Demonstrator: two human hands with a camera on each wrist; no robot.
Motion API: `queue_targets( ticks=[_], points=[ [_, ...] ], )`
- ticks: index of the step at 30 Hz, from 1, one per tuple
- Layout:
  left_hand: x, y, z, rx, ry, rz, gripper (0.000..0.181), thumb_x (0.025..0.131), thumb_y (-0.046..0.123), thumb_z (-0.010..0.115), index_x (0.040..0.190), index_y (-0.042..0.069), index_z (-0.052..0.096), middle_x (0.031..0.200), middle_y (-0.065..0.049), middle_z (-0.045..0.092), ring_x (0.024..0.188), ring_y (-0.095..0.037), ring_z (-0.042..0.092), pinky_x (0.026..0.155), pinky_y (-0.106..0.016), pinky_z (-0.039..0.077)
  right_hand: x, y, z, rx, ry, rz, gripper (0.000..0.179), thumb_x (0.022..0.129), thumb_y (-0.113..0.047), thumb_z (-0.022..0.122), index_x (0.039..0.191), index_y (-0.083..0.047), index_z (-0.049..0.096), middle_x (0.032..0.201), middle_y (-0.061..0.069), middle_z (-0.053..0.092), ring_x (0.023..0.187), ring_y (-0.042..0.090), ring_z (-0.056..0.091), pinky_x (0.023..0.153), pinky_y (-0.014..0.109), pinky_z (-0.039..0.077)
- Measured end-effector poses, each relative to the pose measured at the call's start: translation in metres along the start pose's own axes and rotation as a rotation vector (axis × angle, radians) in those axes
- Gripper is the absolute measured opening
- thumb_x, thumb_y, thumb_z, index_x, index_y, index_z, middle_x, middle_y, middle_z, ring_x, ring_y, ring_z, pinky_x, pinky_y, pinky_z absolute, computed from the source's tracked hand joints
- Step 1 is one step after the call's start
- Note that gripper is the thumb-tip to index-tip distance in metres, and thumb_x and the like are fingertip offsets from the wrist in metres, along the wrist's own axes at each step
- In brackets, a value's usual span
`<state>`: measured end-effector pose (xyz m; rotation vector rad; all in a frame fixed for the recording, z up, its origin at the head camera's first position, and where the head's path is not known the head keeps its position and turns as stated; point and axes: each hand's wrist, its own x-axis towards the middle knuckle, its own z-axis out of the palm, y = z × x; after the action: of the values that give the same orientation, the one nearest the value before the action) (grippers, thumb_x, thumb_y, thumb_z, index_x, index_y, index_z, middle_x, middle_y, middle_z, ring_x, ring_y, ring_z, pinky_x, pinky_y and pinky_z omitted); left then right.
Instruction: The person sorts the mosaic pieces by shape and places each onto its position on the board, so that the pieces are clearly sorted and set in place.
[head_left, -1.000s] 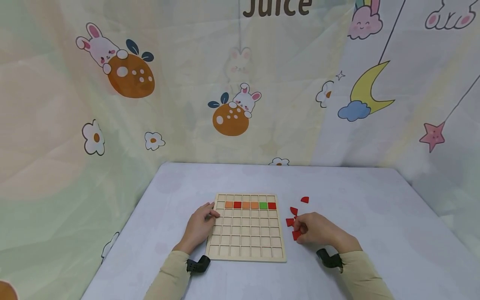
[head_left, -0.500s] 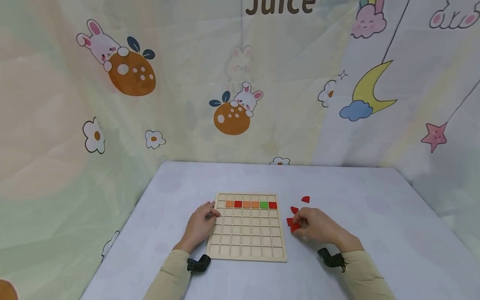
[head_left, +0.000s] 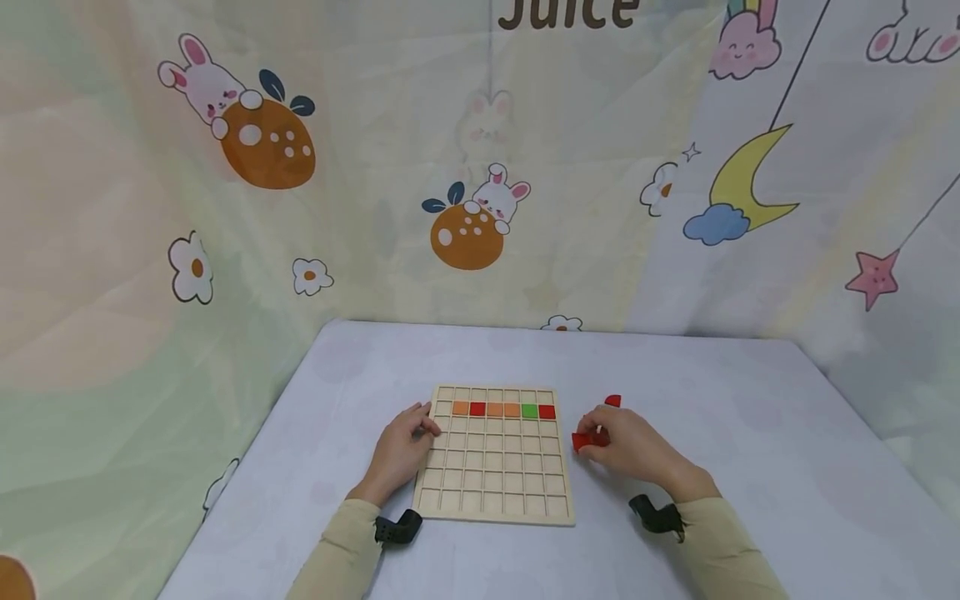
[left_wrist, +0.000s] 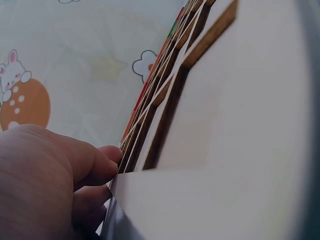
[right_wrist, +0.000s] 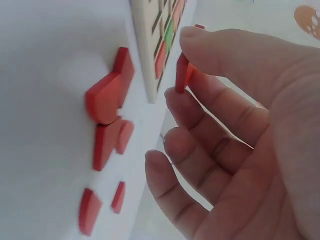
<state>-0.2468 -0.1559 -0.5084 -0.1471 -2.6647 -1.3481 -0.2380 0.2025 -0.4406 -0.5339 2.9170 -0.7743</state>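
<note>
A pale wooden grid board lies on the table, its second row from the far side bearing orange, red and green square tiles. My left hand grips the board's left edge; in the left wrist view its fingers bend at the rim. To the right of the board, my right hand pinches a small red piece between thumb and fingers. Below it in the right wrist view lie several loose red pieces, some with a curved side. From the head, the hand hides most of them.
A white cloth covers the table. Behind it hangs a patterned curtain with printed rabbits, oranges and flowers. A black wrist camera sits on the left wrist, another black camera on the right.
My right hand has moved away from me and slightly left over the red pieces, shifting some and covering more of them. The left hand and the board stay nearly still.
</note>
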Motion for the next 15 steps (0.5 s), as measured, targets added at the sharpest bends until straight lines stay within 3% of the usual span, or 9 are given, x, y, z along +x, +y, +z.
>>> queue_targets(
  ticks=[6, 15],
  points=[
    [-0.003, 0.002, -0.001, 0.012, -0.01, -0.031, 0.017, 0.089, 0.006, 0.062, 0.08, 0.02, 0.066, 0.146, -0.008, 0.05, 0.142, -0.028, 0.035, 0.116, -0.052, 0.026, 0.01, -0.013, -0.002, 0.007, -0.006, -0.015, 0.018, 0.081, -0.017, 0.079, 0.096, -0.018, 0.068, 0.076, -0.005, 0.055, 0.054, 0.01, 0.05, 0.052, 0.024, 0.044],
    [-0.008, 0.003, -0.003, 0.037, 0.002, -0.005, 0.017, 0.088, 0.005, 0.063, 0.08, 0.02, 0.066, 0.145, -0.01, 0.051, 0.141, -0.03, 0.036, 0.116, -0.053, 0.025, 0.037, -0.026, 0.005, -0.047, -0.024, -0.074, 0.018, 0.082, -0.022, 0.078, 0.097, -0.019, 0.069, 0.089, -0.01, 0.062, 0.082, 0.014, 0.055, 0.071, 0.028, 0.05]
  ],
)
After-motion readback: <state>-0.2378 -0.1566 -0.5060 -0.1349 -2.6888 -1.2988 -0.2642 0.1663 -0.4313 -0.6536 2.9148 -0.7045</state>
